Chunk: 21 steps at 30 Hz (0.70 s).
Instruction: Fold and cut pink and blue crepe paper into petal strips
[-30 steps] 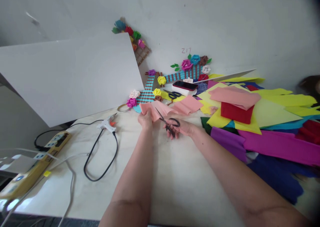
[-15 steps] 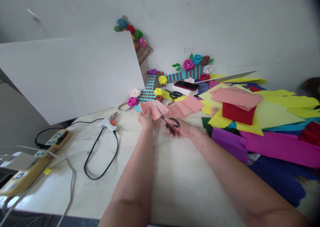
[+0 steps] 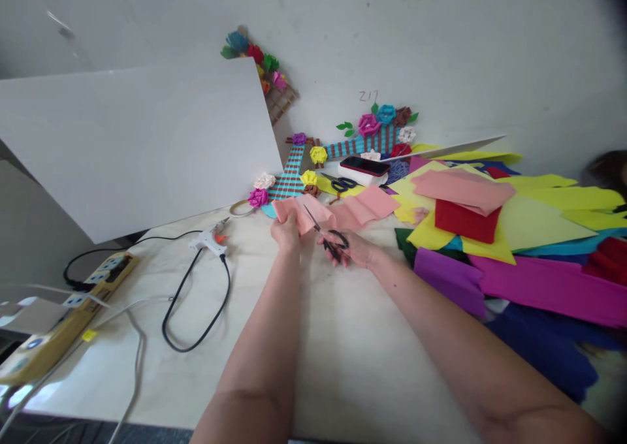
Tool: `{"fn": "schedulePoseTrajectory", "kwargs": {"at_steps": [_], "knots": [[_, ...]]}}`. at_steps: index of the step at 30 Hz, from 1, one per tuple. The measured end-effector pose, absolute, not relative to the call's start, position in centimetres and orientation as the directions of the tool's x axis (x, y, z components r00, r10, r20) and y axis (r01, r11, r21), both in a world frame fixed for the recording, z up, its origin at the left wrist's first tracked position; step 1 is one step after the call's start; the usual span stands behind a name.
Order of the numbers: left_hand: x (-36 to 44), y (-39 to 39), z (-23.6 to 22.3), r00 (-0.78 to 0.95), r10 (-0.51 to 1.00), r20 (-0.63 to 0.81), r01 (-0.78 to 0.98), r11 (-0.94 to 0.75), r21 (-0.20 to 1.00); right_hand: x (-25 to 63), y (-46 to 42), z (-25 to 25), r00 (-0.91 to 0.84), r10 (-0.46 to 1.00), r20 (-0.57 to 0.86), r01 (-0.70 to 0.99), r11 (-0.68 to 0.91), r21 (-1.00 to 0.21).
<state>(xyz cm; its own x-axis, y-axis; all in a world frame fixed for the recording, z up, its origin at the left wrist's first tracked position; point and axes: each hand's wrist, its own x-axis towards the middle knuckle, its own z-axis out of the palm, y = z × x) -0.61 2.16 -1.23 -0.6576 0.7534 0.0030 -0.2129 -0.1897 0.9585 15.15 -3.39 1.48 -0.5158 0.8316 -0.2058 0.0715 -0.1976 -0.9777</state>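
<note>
My left hand (image 3: 286,232) is closed on a strip of pink crepe paper (image 3: 304,213), gripping it near its left end. A pair of black-handled scissors (image 3: 337,239) sits in my right hand (image 3: 353,251), with my fingers in the handle loops. The blades point up and left and lie over the pink paper; whether they are cutting into it I cannot tell. Another stretch of pink paper (image 3: 367,207) lies just beyond my right hand. Behind the paper stands a blue and brown woven guitar shape (image 3: 289,181) with paper flowers on it.
A white glue gun (image 3: 209,240) with a looping black cord lies left of my hands, near a power strip (image 3: 68,313). Coloured paper sheets (image 3: 539,287) pile up on the right. A phone (image 3: 365,166) and blue-handled scissors (image 3: 343,183) lie behind. A white board (image 3: 147,150) leans at back left.
The view has shifted very slightly. Both hands, the scissors and the pink paper keep almost the same positions.
</note>
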Motion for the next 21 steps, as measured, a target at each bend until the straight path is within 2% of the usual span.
{"fn": "schedulePoseTrajectory", "kwargs": {"at_steps": [21], "knots": [[-0.6,1.92,-1.04,-0.66,0.751,0.005,-0.204,-0.185,0.961,15.03,-3.3,0.76,-0.501,0.846,-0.182,0.038,-0.188,-0.981]]}}
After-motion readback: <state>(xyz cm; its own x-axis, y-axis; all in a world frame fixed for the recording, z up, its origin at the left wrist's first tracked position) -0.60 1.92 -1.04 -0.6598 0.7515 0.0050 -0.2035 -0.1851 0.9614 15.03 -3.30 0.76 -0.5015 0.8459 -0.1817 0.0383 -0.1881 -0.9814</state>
